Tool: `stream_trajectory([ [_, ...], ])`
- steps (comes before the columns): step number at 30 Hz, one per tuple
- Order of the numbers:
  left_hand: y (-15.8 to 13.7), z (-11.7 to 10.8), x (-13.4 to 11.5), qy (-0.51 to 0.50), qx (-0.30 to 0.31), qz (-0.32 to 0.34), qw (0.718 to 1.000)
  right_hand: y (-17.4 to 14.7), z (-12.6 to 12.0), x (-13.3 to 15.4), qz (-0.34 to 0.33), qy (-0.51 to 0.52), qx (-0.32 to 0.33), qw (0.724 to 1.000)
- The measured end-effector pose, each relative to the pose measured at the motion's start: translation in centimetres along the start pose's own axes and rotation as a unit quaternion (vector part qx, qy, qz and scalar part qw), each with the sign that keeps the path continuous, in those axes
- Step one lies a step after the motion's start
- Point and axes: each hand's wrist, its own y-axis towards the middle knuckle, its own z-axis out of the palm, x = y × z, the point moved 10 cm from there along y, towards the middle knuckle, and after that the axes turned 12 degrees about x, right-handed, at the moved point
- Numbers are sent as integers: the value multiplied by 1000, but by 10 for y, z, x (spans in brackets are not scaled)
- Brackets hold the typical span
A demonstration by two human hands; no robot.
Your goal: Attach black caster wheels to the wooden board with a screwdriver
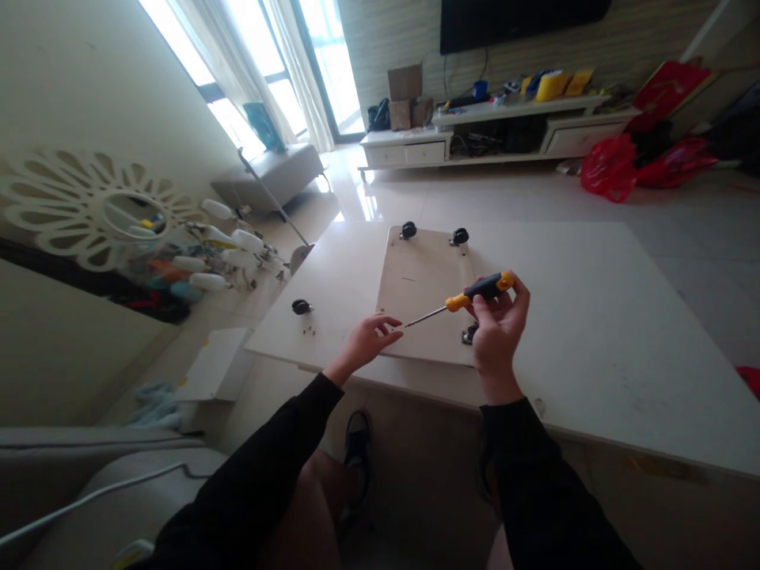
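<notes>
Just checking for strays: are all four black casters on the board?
No, one black caster lies on the white table, off to the left of the board.

Glossy pale tiled floor [504, 194]; white drawered cabinet [426, 152] along textured beige wall [395, 36]; low grey bench [273, 178]; tall daylit windows [331, 55].

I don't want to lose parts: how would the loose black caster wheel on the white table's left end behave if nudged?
The loose black caster wheel may roll, being round and unattached on the smooth-looking white table. Its metal fitting juts sideways, so it could wobble or tip. It looks rigid, so probably won't flex.
</notes>
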Motion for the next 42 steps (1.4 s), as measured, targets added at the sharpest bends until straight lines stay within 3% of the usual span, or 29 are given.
stream_trajectory([
  [4,3,10,-10,1,-2,43,999,1,-3,7,20,20,-4,1000],
  [13,13,9,-18,8,-16,32,999,6,1,2,55,34,-13,998],
  [17,14,-4,-6,41,-35,24,998,8,4,0,56,43,-16,997],
  [20,-1,-46,32,99,-94,-43,990,9,0,2,55,35,-27,998],
  [22,-24,-87,76,146,-148,-162,965,9,-2,3,58,27,-32,997],
  [26,-79,-155,147,168,-222,-285,917,11,-7,2,72,9,-32,997],
  [28,-99,-170,175,168,-236,-323,901,12,-8,1,77,0,-30,997],
  [32,-110,-173,204,152,-241,-349,893,12,-10,0,76,-10,-31,997],
  [35,-104,-174,205,131,-259,-344,893,13,-11,1,75,-8,-33,997],
  [38,-97,-176,190,100,-277,-324,899,16,-18,3,67,-11,-42,997],
  [42,-77,-146,150,28,-232,-272,933,23,-44,9,46,-16,-97,994],
])
